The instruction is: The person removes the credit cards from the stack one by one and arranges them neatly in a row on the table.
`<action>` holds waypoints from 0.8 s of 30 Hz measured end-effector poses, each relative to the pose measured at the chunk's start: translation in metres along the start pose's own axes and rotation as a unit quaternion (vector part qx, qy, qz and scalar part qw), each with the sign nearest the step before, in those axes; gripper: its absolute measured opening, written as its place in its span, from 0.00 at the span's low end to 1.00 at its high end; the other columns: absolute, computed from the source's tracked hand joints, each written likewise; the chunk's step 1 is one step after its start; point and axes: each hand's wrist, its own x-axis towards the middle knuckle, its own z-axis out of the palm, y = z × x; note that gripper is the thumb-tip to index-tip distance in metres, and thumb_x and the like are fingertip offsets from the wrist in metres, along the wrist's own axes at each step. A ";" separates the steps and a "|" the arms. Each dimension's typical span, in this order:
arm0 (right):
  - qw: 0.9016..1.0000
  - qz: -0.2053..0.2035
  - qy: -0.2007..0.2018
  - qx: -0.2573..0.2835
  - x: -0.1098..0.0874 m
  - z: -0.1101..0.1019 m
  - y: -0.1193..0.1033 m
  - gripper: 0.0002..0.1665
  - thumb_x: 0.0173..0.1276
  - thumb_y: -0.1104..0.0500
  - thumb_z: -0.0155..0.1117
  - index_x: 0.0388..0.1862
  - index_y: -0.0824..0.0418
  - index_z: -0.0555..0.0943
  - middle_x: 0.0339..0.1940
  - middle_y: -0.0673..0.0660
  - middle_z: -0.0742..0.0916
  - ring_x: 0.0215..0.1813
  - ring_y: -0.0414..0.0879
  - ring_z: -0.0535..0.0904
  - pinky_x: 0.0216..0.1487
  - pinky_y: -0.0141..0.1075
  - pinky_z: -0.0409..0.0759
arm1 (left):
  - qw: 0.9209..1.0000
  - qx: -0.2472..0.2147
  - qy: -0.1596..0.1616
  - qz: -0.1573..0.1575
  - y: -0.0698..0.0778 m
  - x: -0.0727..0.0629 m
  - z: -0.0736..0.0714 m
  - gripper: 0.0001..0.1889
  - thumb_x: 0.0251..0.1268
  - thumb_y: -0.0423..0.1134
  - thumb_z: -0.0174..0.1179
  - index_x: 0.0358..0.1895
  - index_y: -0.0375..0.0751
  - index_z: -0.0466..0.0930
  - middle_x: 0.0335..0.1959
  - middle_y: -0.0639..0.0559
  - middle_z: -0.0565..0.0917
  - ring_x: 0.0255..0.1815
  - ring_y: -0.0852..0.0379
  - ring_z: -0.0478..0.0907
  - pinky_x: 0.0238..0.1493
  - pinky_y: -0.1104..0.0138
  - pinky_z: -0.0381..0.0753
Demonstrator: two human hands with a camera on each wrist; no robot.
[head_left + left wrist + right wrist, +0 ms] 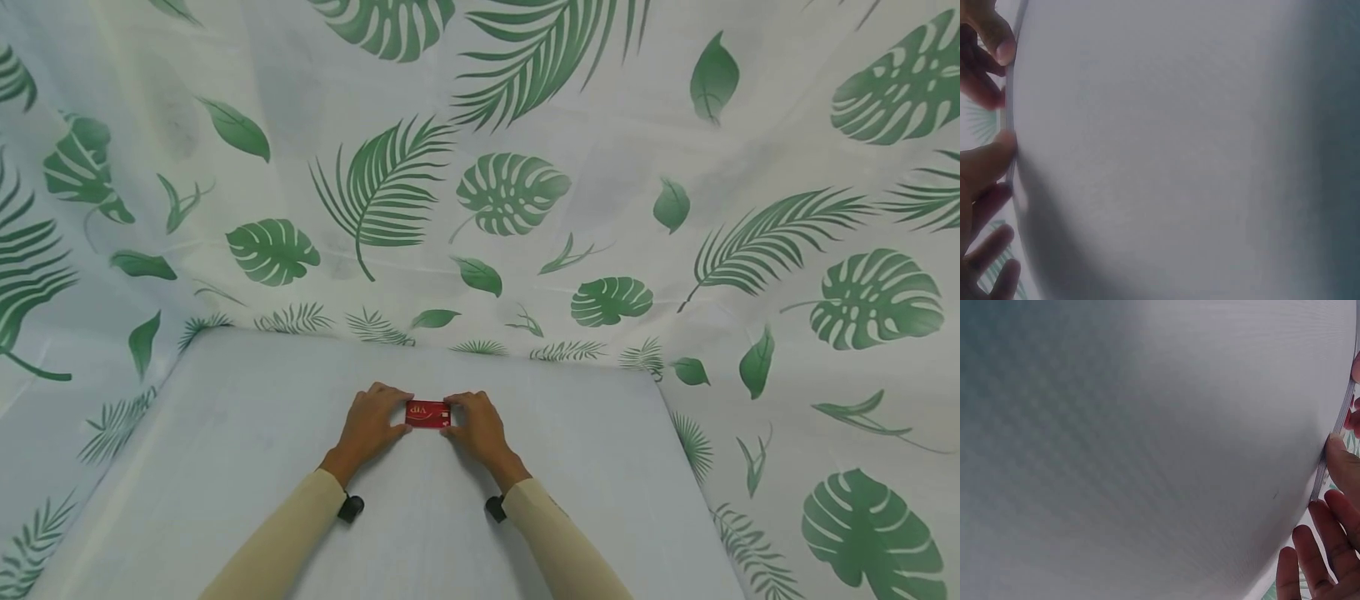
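A stack of red cards (427,414), the top one printed "VIP" upside down, lies on the white table surface near its far side. My left hand (367,425) pinches the stack's left end between thumb and fingers. At the opposite end, my right hand (480,427) pinches it the same way. Seen edge-on in the left wrist view, the stack (1010,103) shows thin layered edges between the two hands. Similar layers of the stack (1340,419) show in the right wrist view, where the other fingers of my right hand spread out below.
The white table (247,467) spreads around both forearms. A white curtain (420,292) with green leaf prints rises behind the table and along both sides. Dark wrist cameras sit under the cuffs of the beige sleeves (285,533).
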 end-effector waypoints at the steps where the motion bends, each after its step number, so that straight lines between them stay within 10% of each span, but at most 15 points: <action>1: 1.000 0.000 -0.001 0.001 0.000 0.000 0.000 0.31 0.60 0.59 0.84 0.63 0.54 0.86 0.60 0.52 0.90 0.58 0.48 0.80 0.65 0.48 0.81 | 1.000 0.002 0.001 0.001 0.000 0.000 0.000 0.29 0.55 0.42 0.82 0.62 0.44 0.87 0.57 0.48 0.90 0.61 0.48 0.80 0.58 0.49 0.77; 24: 0.999 0.007 0.017 0.041 -0.002 0.002 -0.011 0.30 0.61 0.57 0.84 0.63 0.51 0.86 0.60 0.49 0.90 0.60 0.46 0.79 0.66 0.47 0.81 | 1.000 0.007 0.016 0.026 -0.001 -0.002 -0.022 0.29 0.53 0.42 0.83 0.60 0.44 0.87 0.56 0.49 0.90 0.61 0.47 0.81 0.61 0.46 0.81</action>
